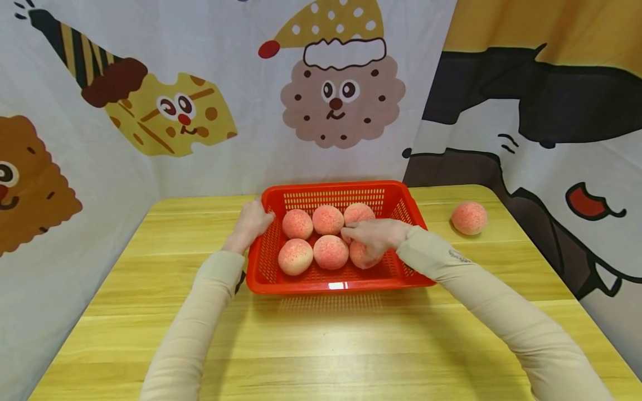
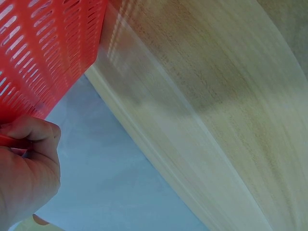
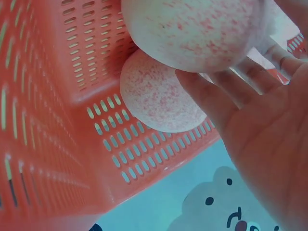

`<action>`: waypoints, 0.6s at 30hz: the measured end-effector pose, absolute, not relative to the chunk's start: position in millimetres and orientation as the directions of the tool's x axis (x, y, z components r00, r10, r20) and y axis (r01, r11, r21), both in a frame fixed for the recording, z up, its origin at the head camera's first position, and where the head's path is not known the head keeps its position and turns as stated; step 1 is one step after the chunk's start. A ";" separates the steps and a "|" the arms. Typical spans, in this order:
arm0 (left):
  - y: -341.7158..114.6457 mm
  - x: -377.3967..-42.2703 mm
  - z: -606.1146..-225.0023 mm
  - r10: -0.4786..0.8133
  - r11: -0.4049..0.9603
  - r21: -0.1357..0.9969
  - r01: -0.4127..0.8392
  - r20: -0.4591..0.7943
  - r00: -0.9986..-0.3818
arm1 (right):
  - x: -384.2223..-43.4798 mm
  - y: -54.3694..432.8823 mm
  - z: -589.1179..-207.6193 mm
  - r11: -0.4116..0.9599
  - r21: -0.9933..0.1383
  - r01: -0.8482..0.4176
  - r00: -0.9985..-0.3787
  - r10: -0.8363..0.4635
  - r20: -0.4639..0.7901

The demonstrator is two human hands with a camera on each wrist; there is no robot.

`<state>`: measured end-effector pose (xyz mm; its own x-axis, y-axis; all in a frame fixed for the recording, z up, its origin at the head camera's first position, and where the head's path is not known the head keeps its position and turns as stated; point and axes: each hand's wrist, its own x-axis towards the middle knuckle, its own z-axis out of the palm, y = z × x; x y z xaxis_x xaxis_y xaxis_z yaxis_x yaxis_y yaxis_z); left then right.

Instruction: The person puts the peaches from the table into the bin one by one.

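Note:
A red plastic basket [image 1: 341, 287] stands on the table with several pink, speckled peaches in two rows, among them one peach [image 1: 296, 257] at front left. My left hand [image 1: 249, 224] grips the basket's left rim; the left wrist view shows the thumb and fingers [image 2: 36, 132] curled over that edge. Inside the basket, at the front right, my right hand [image 1: 376, 235] holds a peach [image 1: 362, 256] from above. In the right wrist view its fingers [image 3: 211, 98] lie along this nearer peach [image 3: 192, 33], partly hidden behind it. Another peach [image 3: 156, 96] rests beyond.
A single peach [image 1: 469, 218] lies on the wooden table [image 1: 321, 345], right of the basket near the back edge. Behind the table hangs a white curtain [image 1: 200, 33] with printed cartoon figures.

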<state>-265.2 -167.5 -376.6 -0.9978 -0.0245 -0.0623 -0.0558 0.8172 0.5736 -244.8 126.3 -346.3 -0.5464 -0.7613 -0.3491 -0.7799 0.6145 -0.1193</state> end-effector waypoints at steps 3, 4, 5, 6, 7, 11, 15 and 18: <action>-167.7 -265.2 -376.8 -0.026 0.825 0.563 -0.049 -0.048 -0.998 | -244.7 125.7 -343.7 0.634 -0.109 -0.766 -0.567 -0.746 -0.350; -167.8 -265.1 -376.9 -0.024 0.827 0.560 -0.045 -0.044 -0.999 | -244.5 125.4 -342.6 0.640 -0.104 -0.762 -0.575 -0.741 -0.347; -167.8 -265.1 -377.1 -0.025 0.829 0.558 -0.042 -0.039 -0.999 | -244.4 125.4 -341.6 0.641 -0.099 -0.761 -0.580 -0.741 -0.338; -167.9 -265.3 -377.2 -0.024 0.831 0.555 -0.038 -0.032 -0.999 | -244.3 125.6 -340.5 0.644 -0.099 -0.759 -0.586 -0.741 -0.329; -167.9 -265.6 -377.4 -0.024 0.832 0.554 -0.035 -0.027 -0.999 | -244.3 126.0 -339.6 0.645 -0.098 -0.758 -0.590 -0.742 -0.317; -167.8 -266.0 -377.6 -0.023 0.830 0.557 -0.036 -0.030 -0.999 | -245.9 129.9 -335.5 0.663 -0.105 -0.742 -0.619 -0.736 -0.275; -167.5 -265.4 -377.3 -0.027 0.825 0.563 -0.048 -0.045 -0.999 | -248.5 136.3 -330.7 0.699 -0.091 -0.710 -0.667 -0.708 -0.233; -167.3 -265.0 -376.8 -0.022 0.822 0.568 -0.045 -0.047 -0.999 | -250.9 142.1 -326.0 0.721 -0.085 -0.688 -0.700 -0.690 -0.186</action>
